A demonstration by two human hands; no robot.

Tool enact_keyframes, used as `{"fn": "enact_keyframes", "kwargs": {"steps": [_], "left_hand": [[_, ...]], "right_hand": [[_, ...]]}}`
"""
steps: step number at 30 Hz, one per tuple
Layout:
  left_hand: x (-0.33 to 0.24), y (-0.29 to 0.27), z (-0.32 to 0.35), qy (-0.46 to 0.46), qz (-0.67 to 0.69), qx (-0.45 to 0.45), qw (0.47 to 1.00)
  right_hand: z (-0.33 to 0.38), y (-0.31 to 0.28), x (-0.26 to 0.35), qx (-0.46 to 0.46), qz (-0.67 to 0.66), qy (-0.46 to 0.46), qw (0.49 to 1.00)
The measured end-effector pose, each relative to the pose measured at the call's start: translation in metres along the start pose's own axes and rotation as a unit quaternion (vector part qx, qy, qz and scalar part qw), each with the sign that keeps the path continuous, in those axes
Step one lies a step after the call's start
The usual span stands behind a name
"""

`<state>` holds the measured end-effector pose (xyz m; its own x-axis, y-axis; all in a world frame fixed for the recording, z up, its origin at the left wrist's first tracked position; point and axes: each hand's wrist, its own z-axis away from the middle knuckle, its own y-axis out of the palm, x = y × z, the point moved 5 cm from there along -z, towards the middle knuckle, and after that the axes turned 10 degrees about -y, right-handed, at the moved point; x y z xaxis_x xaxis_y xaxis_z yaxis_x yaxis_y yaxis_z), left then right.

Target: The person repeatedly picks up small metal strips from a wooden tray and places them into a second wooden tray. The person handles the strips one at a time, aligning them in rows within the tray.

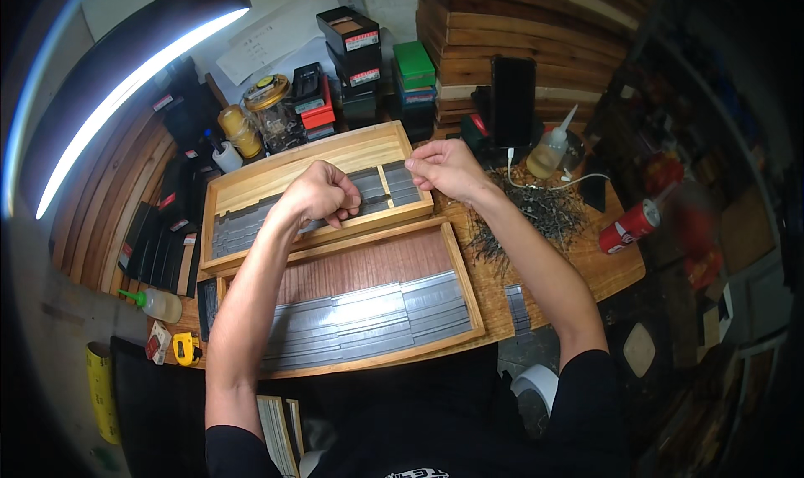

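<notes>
My left hand (322,195) is curled over the far wooden tray (293,172), its fingertips pinching something small and thin above the grey metal strips (243,231) laid in it. My right hand (444,168) hovers at that tray's right end, fingers pinched together on a thin item that I cannot make out. A nearer wooden tray (465,285) with a reddish-brown floor holds rows of grey metal strips (368,319) along its front half.
A heap of thin dark nails (536,214) lies right of the trays. Nearby stand a squeeze bottle (551,149), a red can (630,225), a black phone (512,101), stacked small boxes (352,51), jars (272,113) and a yellow tape measure (184,348).
</notes>
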<state>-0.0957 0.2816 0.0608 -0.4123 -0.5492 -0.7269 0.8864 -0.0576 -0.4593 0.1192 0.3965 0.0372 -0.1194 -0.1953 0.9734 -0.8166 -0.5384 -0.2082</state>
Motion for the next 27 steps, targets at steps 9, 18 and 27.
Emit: {"fn": "enact_keyframes", "kwargs": {"steps": [9, 18, 27], "left_hand": [[0.002, 0.004, -0.013, 0.004, -0.013, 0.025, 1.0], [-0.006, 0.023, -0.034, 0.012, 0.006, 0.033, 0.999], [0.0, 0.027, -0.041, 0.065, 0.059, 0.035, 0.996]], "right_hand": [[0.0, 0.001, 0.001, -0.001, 0.005, 0.0, 1.0], [0.0, 0.002, -0.001, -0.005, 0.0, -0.006, 1.0], [0.003, -0.001, 0.0, -0.012, -0.009, -0.012, 1.0]]}}
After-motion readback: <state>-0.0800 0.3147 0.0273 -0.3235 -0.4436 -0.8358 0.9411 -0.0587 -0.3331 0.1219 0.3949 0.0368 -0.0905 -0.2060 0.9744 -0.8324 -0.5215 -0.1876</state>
